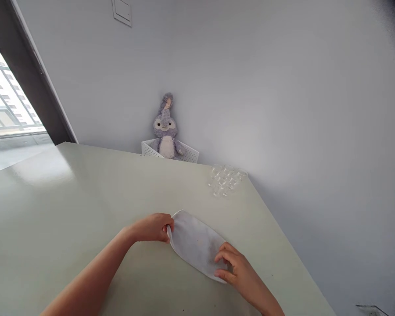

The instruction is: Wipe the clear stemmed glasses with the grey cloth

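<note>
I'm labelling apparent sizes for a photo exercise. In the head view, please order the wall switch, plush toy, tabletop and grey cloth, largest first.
1. Tabletop
2. Grey cloth
3. Plush toy
4. Wall switch

The cloth is nearer the camera than the toy, so their true order is unsure.

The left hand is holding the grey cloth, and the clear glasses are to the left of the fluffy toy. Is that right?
Not quite: the head view shows the clear glasses to the right of the fluffy toy. The left hand is holding the grey cloth.
</note>
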`<state>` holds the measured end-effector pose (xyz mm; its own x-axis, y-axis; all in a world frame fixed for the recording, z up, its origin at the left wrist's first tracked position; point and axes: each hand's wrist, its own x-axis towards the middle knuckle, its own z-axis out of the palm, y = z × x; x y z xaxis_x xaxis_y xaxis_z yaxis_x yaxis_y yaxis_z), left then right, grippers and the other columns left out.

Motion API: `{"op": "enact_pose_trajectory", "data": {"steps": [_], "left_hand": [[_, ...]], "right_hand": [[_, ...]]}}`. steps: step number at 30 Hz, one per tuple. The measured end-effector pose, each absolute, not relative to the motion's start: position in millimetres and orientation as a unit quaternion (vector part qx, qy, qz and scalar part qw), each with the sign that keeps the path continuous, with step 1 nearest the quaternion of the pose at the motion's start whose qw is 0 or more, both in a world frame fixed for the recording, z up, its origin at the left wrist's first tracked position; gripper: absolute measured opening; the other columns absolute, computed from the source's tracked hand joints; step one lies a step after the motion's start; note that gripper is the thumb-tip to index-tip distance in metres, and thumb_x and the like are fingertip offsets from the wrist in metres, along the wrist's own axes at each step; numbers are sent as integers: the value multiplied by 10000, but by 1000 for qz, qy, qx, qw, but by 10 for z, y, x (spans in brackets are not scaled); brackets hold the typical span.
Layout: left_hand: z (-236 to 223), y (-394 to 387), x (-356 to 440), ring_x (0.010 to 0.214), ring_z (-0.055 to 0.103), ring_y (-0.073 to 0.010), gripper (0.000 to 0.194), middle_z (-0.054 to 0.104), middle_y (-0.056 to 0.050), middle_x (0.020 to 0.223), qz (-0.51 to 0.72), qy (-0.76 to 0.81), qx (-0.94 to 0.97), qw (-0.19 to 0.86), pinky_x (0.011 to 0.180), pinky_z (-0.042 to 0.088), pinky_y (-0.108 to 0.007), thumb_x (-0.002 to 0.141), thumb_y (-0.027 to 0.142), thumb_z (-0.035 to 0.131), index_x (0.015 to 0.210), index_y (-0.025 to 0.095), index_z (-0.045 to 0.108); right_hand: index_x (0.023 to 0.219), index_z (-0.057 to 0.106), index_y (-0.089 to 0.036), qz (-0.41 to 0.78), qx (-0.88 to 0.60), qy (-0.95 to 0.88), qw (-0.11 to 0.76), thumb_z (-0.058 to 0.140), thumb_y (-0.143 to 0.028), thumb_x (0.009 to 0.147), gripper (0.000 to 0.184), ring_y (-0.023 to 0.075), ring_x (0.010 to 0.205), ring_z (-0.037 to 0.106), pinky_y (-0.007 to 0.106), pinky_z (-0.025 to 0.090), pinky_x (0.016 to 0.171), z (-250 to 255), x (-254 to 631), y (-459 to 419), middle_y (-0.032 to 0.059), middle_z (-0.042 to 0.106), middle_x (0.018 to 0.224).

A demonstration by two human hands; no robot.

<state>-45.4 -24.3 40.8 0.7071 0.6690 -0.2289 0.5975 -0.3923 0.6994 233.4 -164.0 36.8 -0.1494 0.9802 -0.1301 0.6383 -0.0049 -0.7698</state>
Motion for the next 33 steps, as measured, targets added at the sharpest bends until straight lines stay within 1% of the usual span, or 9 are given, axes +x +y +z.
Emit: {"op": "enact_pose_trajectory", "data": {"steps": [4, 9, 13, 17, 20, 23, 25, 30, 33], "left_hand": [[387, -258, -444, 789, 539, -170, 220, 576, 2, 905, 18, 381, 833, 401, 601, 382, -233, 640, 346, 596, 838, 250, 608], [330, -259, -412, 719, 522, -148, 100, 572, -4, 869, 51, 375, 855, 356, 577, 374, -236, 706, 258, 500, 756, 216, 576], [276, -200, -365, 787, 521, -159, 290, 573, -44, 957, 165, 393, 879, 212, 659, 400, -276, 751, 82, 332, 809, 205, 588], [277, -292, -216, 960, 503, -190, 474, 493, -76, 1183, 248, 455, 850, 97, 776, 418, -331, 732, 2, 293, 1055, 227, 557], [217, -595, 14, 989, 524, -189, 421, 513, -89, 1169, 204, 450, 857, 146, 840, 426, -327, 797, 115, 346, 1186, 208, 476], [51, -903, 267, 1198, 356, -366, 512, 417, -166, 1296, 95, 381, 910, 136, 933, 339, -487, 741, 436, 531, 1181, 176, 500], [-69, -956, 400, 1243, 251, -425, 636, 352, -209, 1338, 83, 354, 924, 116, 950, 275, -552, 708, 569, 510, 1186, 150, 495], [-245, -426, 518, 1259, 249, -386, 507, 345, -240, 1335, 102, 405, 907, 60, 984, 232, -520, 803, 500, 411, 1041, 81, 570], [-294, 89, 421, 1280, 229, -342, 477, 333, -207, 1356, 122, 437, 890, 40, 1008, 216, -478, 807, 459, 418, 1091, 96, 539]], "right_hand": [[815, 552, -236, 337, -628, -676, 185, 573, -306, 754, 95, 148, 739, 498, 233, 383, 650, 308, 2298, -1685, -7, 521, 853], [773, 552, -219, 234, -646, -714, 131, 592, -213, 724, 63, 168, 795, 515, 238, 376, 660, 139, 2207, -1733, 2, 552, 861], [755, 575, -208, 242, -640, -714, 146, 521, -210, 789, 64, 155, 730, 540, 234, 389, 643, 74, 2015, -1794, 10, 582, 789], [1002, 573, -239, 348, -544, -738, 194, 534, -307, 801, 215, 117, 651, 549, 208, 420, 618, 136, 1847, -1826, 13, 605, 911], [989, 570, -218, 329, -552, -723, 253, 463, -306, 845, 199, 110, 640, 539, 207, 421, 619, 198, 1858, -1782, 19, 603, 881], [939, 576, -201, 280, -586, -700, 298, 409, -307, 871, 209, 116, 651, 536, 210, 418, 622, 217, 1961, -1704, 22, 596, 814], [927, 578, -201, 266, -592, -697, 305, 402, -325, 874, 222, 118, 649, 535, 208, 418, 613, 204, 2033, -1659, 20, 591, 788], [870, 579, -205, 249, -597, -703, 298, 394, -365, 871, 244, 119, 609, 520, 203, 405, 561, 159, 2119, -1639, 11, 574, 723], [832, 578, -212, 249, -609, -694, 291, 384, -386, 870, 263, 119, 579, 507, 201, 394, 530, 156, 2132, -1674, 6, 562, 691]]}}
